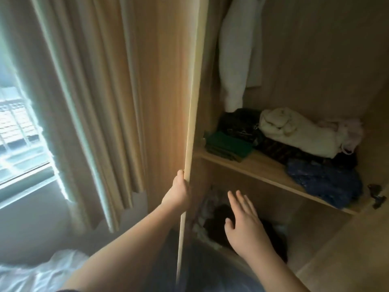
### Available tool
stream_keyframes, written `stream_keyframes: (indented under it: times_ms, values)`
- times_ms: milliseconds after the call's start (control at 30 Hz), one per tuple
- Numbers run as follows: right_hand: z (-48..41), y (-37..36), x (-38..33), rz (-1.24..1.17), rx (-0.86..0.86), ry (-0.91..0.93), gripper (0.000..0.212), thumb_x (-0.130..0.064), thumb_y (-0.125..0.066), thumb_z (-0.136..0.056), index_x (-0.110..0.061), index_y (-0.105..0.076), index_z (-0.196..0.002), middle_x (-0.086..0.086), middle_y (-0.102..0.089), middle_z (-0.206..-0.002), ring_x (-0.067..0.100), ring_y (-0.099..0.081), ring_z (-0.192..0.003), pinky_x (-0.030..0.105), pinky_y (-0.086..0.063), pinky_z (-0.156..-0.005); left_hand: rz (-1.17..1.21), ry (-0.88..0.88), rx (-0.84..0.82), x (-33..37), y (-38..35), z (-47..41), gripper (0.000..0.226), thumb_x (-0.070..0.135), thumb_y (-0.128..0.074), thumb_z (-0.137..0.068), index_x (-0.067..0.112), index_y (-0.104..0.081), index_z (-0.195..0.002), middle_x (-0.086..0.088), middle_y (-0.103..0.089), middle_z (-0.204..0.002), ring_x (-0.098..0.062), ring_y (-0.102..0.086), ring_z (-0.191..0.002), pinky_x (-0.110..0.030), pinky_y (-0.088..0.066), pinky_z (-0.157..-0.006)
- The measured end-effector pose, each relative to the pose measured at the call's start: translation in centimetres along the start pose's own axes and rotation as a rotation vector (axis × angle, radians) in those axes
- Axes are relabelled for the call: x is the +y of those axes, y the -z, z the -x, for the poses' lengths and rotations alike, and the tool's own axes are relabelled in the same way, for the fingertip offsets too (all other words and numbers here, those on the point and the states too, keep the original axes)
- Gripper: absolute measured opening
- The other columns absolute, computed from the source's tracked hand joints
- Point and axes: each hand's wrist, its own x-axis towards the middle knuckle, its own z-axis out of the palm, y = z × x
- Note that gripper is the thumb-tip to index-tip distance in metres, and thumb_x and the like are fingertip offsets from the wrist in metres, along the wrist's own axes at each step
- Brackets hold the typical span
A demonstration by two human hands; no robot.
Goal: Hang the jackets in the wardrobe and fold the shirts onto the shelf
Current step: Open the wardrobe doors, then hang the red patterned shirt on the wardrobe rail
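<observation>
Head view suggests an early stage: the left hand grips the wardrobe door at centre, the right hand reaches wide and empty toward a dark heap at 6 o'clock, one white garment hangs at 12 o'clock, and rumpled clothes crowd the shelf at 3 o'clock, unfolded.

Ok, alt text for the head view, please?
A person's left hand grips the edge of an open wardrobe door while the open right hand hovers over dark clothes in the lower compartment. Piled garments lie on the shelf above.
</observation>
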Motion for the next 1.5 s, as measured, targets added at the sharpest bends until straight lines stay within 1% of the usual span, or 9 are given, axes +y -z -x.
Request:
stream_keyframes:
  times_ms: [67, 167, 267, 333, 667, 933, 1133, 1200, 1500]
  values:
    - [0.4, -0.6, -1.8, 0.018, 0.006, 0.006, 0.073, -0.033, -0.047, -0.099, -0.038, -0.004, -0.157, -0.012, 0.000, -0.166, 0.011, 0.004, -0.152, 0.032, -0.011, -0.122, -0.159, 0.027, 0.008, -2.2, 1.7, 0.6, 0.075, 0.012, -0.045, -0.089, 0.030, -0.009, -0.152, -0.005, -0.044, -0.145, -0.029, -0.058, -0.114, -0.043, -0.053, -0.081]
    - [1.3, -1.4, -4.4, 0.046, 0.020, -0.010, 0.072, -0.032, -0.047, -0.098, -0.036, -0.007, -0.158, -0.009, -0.003, -0.166, 0.013, 0.002, -0.153, 0.032, -0.011, -0.122, -0.303, 0.035, -0.004, -5.3, 3.0, 2.3, 0.084, 0.014, -0.049, -0.090, 0.021, 0.002, -0.156, -0.010, -0.015, -0.163, -0.034, -0.026, -0.146, -0.050, -0.036, -0.111]
    - [2.8, -2.5, -6.3, 0.093, 0.039, -0.045, 0.072, -0.033, -0.048, -0.096, -0.033, -0.011, -0.158, -0.004, -0.008, -0.167, 0.017, -0.003, -0.153, 0.034, -0.013, -0.123, -0.504, -0.155, -0.092, -7.3, 3.3, 4.7, 0.094, 0.030, -0.058, -0.091, 0.022, 0.008, -0.157, -0.008, 0.005, -0.167, -0.034, -0.001, -0.153, -0.050, -0.019, -0.121]
    - [4.0, -2.7, -6.9, 0.129, 0.059, -0.088, 0.072, -0.034, -0.049, -0.096, -0.032, -0.013, -0.158, -0.003, -0.010, -0.166, 0.019, -0.005, -0.153, 0.040, -0.017, -0.123, -0.575, -0.371, -0.097, -7.7, 2.8, 6.5, 0.081, 0.037, -0.047, -0.095, 0.027, 0.003, -0.157, -0.005, 0.003, -0.168, -0.031, 0.006, -0.153, -0.051, -0.010, -0.123]
    - [22.0, 0.4, -1.5, 0.304, 0.205, -0.598, 0.068, -0.039, -0.045, -0.097, -0.027, -0.018, -0.157, 0.004, -0.019, -0.165, 0.023, -0.012, -0.152, 0.032, -0.009, -0.122, -0.553, -0.938, -0.469, -0.5, -7.9, 16.7, 0.068, 0.057, -0.025, -0.101, 0.031, 0.003, -0.157, -0.001, 0.000, -0.167, -0.028, 0.006, -0.154, -0.050, -0.003, -0.122]
    - [46.7, 2.5, 0.0, 0.294, 0.382, -1.220, 0.070, -0.042, -0.045, -0.096, -0.023, -0.018, -0.158, 0.008, -0.017, -0.165, 0.026, -0.013, -0.152, 0.037, -0.012, -0.124, -0.507, -1.421, -0.855, 5.4, -18.4, 37.1, 0.069, 0.056, -0.031, -0.100, 0.030, -0.005, -0.159, -0.004, -0.009, -0.167, -0.027, -0.005, -0.154, -0.047, -0.011, -0.122]
    - [61.7, 2.6, -3.0, 0.369, 0.443, -1.536, 0.071, -0.035, -0.042, -0.090, -0.016, -0.026, -0.156, 0.012, -0.028, -0.161, 0.028, -0.022, -0.150, 0.041, -0.014, -0.124, -0.442, -1.743, -1.052, 7.4, -22.5, 52.6, 0.067, 0.056, -0.033, -0.100, 0.027, -0.015, -0.158, -0.007, -0.016, -0.166, -0.030, -0.012, -0.152, -0.048, -0.017, -0.121]
    - [65.8, 2.3, -3.9, 0.380, 0.566, -1.607, 0.068, -0.030, -0.053, -0.085, -0.013, -0.041, -0.150, 0.016, -0.040, -0.154, 0.032, -0.035, -0.144, 0.043, -0.021, -0.123, -0.415, -1.804, -1.122, 7.5, -23.5, 57.3, 0.067, 0.054, -0.034, -0.100, 0.027, -0.015, -0.158, -0.007, -0.016, -0.166, -0.029, -0.011, -0.152, -0.048, -0.016, -0.122]
    - [83.3, 0.6, 0.2, 0.217, 0.623, -1.761, 0.071, -0.040, -0.047, -0.093, -0.027, -0.020, -0.158, 0.002, -0.019, -0.165, 0.023, -0.012, -0.151, 0.036, -0.015, -0.123, -0.488, -1.867, -1.266, 6.4, -31.8, 73.7, 0.070, 0.053, -0.038, -0.099, 0.025, -0.013, -0.158, -0.010, -0.020, -0.164, -0.031, -0.016, -0.150, -0.048, -0.021, -0.120]
